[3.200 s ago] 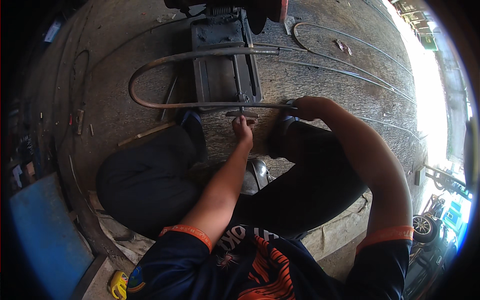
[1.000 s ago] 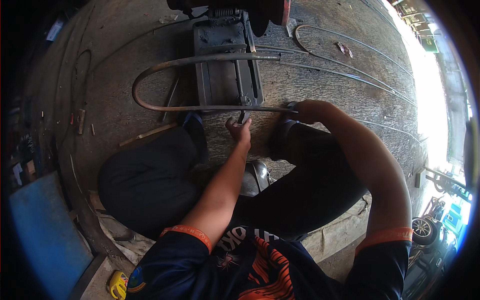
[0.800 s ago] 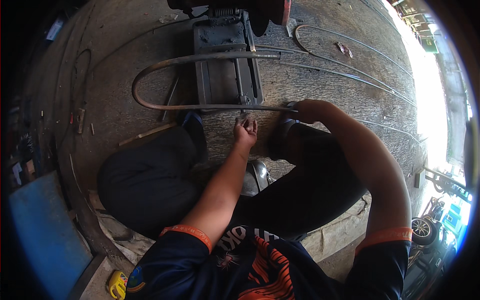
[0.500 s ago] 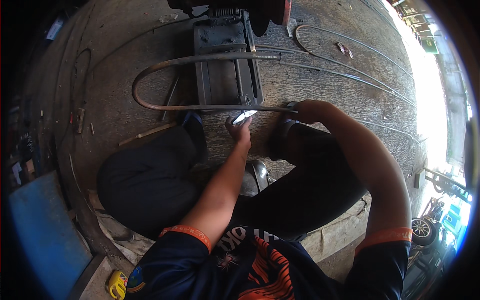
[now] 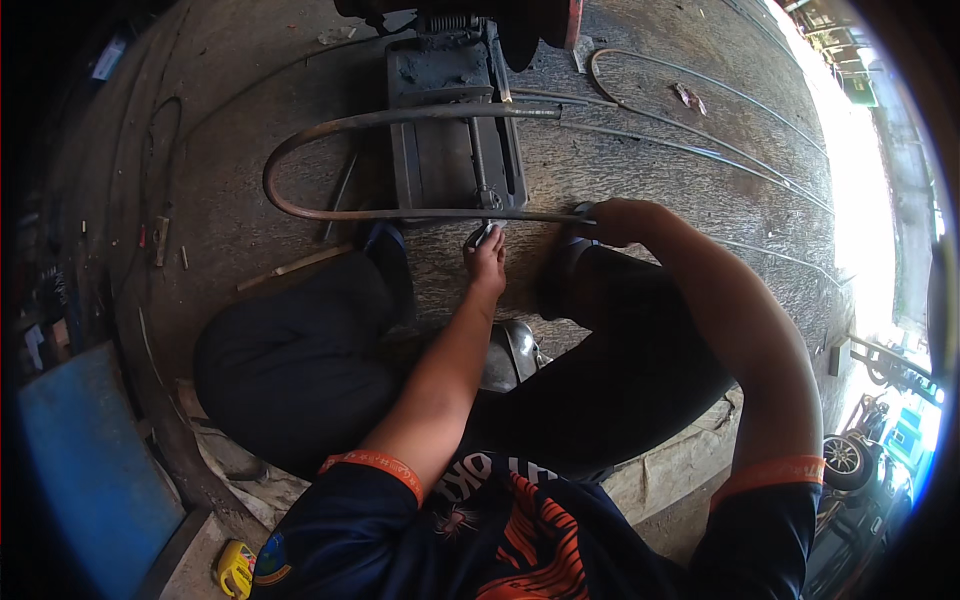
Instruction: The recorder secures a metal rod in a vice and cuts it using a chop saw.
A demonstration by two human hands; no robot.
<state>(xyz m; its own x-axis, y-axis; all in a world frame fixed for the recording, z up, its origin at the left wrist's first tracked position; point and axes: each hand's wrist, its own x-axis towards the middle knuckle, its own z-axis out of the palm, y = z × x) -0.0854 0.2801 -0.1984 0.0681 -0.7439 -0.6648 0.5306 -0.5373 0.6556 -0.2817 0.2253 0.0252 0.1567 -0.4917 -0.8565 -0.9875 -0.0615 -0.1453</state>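
A U-shaped metal rod point(image 5: 380, 215) lies across the grey base of a cut-off saw point(image 5: 430, 165), its bend pointing left. My right hand point(image 5: 622, 222) is closed around the near leg of the rod, close to that leg's right end. The far leg passes through the vise area of the base. At the near end of the saw's vise screw point(image 5: 479, 160), my left hand point(image 5: 487, 264) is closed on the crank handle point(image 5: 478, 236), mostly hidden by the fingers.
Long thin rods point(image 5: 700, 152), one with a bent end, lie on the floor to the right. The saw's dark head with its disc point(image 5: 520, 45) hangs at the top. A wood strip point(image 5: 300, 262) lies left. A blue panel point(image 5: 95, 470) stands lower left near a yellow object point(image 5: 235, 568).
My left hand has turned and shifted slightly right; the handle's bright flat face no longer shows. My right hand and the rod stay where they were.
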